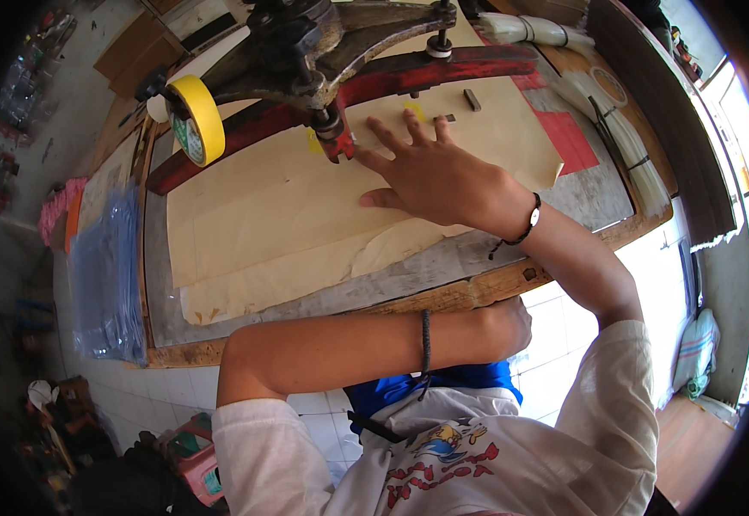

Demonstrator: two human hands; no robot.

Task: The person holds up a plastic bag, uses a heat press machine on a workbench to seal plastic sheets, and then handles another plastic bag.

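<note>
My right hand (439, 176) lies palm down, fingers spread, on the sheets of tan paper (254, 232) that cover the grey tabletop. Just beyond its fingertips are a small dark metal block (472, 100) and a smaller metal piece (445, 119). Left of the fingers, the red-tipped lower end of a machine part (337, 148) hangs over the paper. My left forearm crosses in front of the table, and my left hand (508, 327) is curled closed by the wooden front edge. Its fingers are mostly hidden, so whatever it may hold does not show.
A red bar (258, 129) and a heavy metal machine frame (366, 39) span the table's far side. A roll of yellow tape (207, 116) hangs at their left. Clear plastic sleeves (106, 275) drape at the left edge; bundled translucent strips (628, 146) lie at the right.
</note>
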